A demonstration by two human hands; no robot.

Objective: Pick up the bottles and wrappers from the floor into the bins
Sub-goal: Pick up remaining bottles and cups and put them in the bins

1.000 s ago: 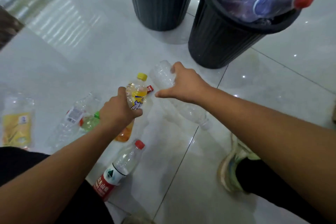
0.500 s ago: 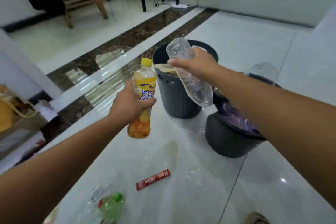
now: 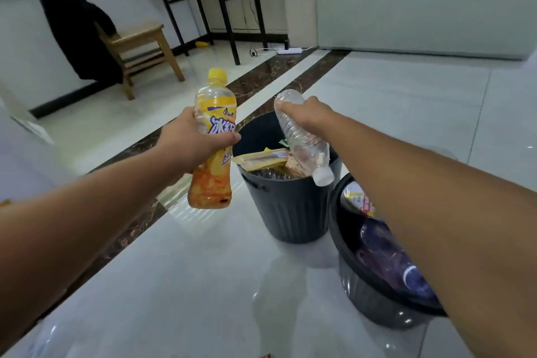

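Fingers hold clear bottle slanted cap-down; left hand holds yellow bottle upright.

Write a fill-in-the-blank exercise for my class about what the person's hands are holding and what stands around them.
The left hand grips an orange drink bottle whose cap is ____.
The right hand holds a clear bottle with its white cap pointing ____.
The far bin and the near bin make ____ bins in view.
A black jacket hangs on a wooden ____.
Missing words: yellow; down; two; chair.
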